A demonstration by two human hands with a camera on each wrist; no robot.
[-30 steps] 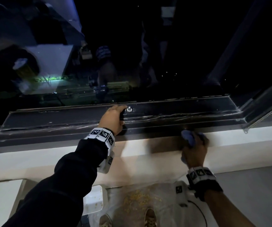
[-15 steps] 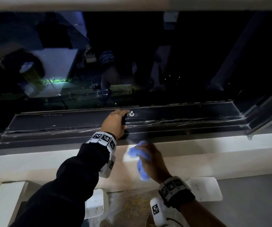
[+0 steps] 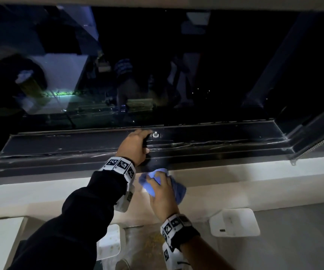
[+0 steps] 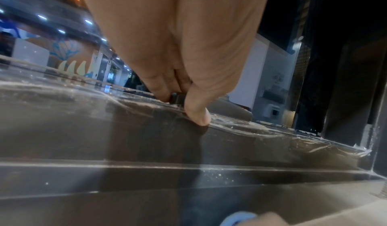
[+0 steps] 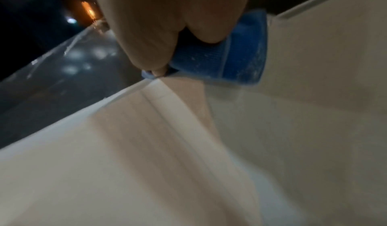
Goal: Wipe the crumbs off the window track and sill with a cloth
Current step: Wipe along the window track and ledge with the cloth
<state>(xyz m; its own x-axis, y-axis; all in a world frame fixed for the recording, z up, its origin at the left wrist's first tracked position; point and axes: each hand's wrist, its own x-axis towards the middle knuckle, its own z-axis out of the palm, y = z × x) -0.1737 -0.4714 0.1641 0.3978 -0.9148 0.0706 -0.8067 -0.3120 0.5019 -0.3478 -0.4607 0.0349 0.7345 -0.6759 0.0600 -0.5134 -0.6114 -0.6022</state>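
Fingers seemingly curled round blue cloth

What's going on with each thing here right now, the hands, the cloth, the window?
Left hand: fingers curled round a small dark handle on the window track.
Right hand: grips the cloth.
Blue cloth: bunched, pressed on the pale sill.
Window track: dark, streaked, a few specks left.
Window glass: dark, reflecting the room.

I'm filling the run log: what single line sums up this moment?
left hand: grips handle on track | right hand: holds cloth on sill | stage: wiping sill
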